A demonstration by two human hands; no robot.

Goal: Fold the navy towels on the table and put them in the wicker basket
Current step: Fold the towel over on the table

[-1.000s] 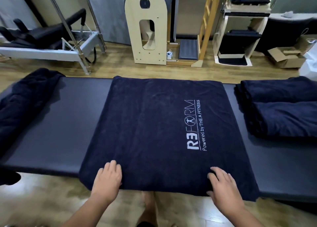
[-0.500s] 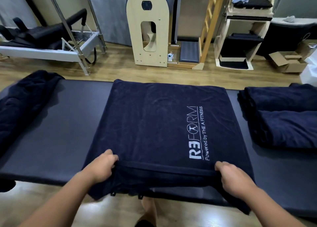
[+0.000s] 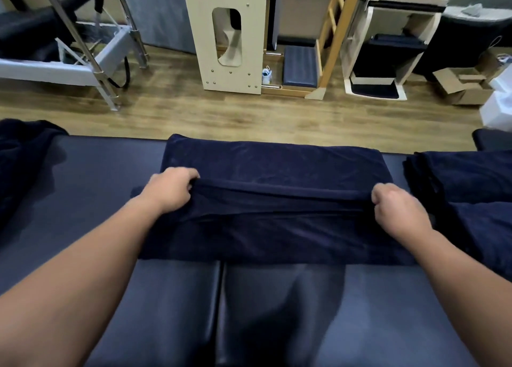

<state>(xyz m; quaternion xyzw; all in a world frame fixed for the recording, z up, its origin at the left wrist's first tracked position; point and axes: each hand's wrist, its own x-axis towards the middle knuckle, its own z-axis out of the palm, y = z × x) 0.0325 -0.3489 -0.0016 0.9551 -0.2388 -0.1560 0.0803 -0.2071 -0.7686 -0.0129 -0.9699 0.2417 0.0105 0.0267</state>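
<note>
Item 1, navy towel [image 3: 273, 169]: I see it lying across the middle of the padded table [image 3: 91, 189], its near hem lifted and carried partway toward the far edge, so the fold is roughly half made. Item 2, left hand [image 3: 169, 190]: fingers curled round the left corner of that hem, clamped on the cloth. Item 3, right hand [image 3: 396, 210]: likewise closed on the right corner, knuckles up. Item 4, folded navy towels [image 3: 471, 178]: stacked just beside the right hand, touching or nearly touching the working towel's right end. Item 5, loose navy towel [image 3: 19, 156]: heaped at the table's left end, well apart. Item 6, wicker basket: not in view, so I cannot say where the finished towel goes. Risks, as I judge them: the hem sags between my 2 grips, and uneven travel of the hands would land it skewed, leaving corners mismatched; the lower layer could drag along and bunch; the right hand could catch the neighbouring stack and disturb it; overshooting would push cloth off the far edge toward the wooden floor [image 3: 249, 117].
</note>
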